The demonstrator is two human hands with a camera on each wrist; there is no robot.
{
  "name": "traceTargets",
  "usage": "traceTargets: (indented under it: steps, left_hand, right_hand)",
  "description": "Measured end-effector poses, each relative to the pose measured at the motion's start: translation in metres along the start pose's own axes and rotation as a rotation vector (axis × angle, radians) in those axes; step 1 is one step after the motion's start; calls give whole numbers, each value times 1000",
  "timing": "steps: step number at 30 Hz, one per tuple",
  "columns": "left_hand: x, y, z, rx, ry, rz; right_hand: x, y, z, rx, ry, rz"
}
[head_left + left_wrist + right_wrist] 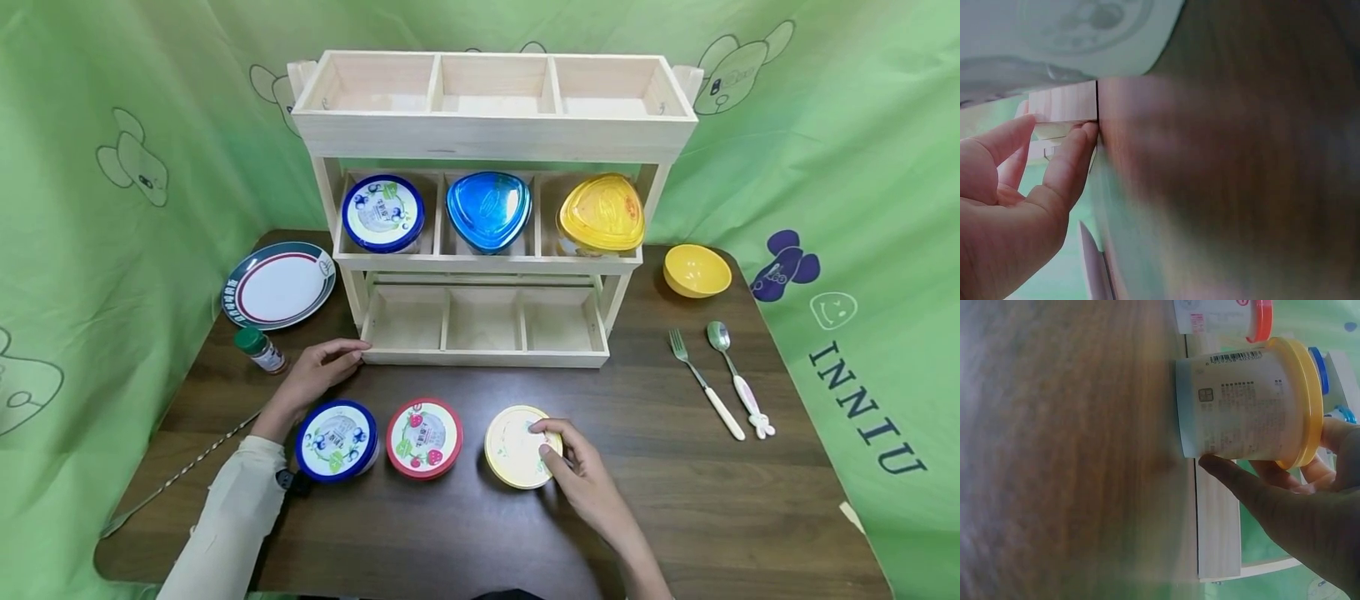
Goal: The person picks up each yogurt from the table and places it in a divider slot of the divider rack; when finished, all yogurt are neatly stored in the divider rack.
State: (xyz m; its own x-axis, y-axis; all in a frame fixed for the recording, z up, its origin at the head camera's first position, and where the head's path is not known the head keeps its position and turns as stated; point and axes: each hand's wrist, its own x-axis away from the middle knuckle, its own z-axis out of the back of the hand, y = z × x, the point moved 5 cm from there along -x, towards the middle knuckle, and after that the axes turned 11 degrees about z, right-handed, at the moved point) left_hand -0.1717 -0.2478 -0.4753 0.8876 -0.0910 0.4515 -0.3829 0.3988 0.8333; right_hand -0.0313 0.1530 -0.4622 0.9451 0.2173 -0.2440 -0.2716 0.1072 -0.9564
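Observation:
My right hand (588,479) holds a round tub with a yellow-rimmed lid (517,458) at its right side. In the right wrist view the tub's pale printed wall (1241,409) shows, with a digit against it near the base. My left hand (318,375) touches the lower left corner of a wooden three-tier rack (487,358); in the left wrist view its fingertips (1075,147) meet the wood. Between the hands stand a tub with a blue-rimmed blueberry lid (337,442) and one with a red-rimmed berry lid (425,439).
The rack's middle tier holds a blueberry tub (383,214), a blue-lidded container (488,212) and a yellow-lidded one (602,212). Left are a plate (281,287) and a green-capped jar (262,350). Right are a yellow bowl (697,272), a fork (705,383) and a spoon (738,379).

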Motion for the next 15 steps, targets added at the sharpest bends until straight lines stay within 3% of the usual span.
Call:
traceTargets:
  steps: [8,15]
  left_hand:
    - [1,-1,0,5,-2,-12]
    - [1,-1,-1,6,4,-3]
  right_hand:
    - [-1,5,-2,1,-12,-103]
    - [1,4,0,-17,-5,-58]
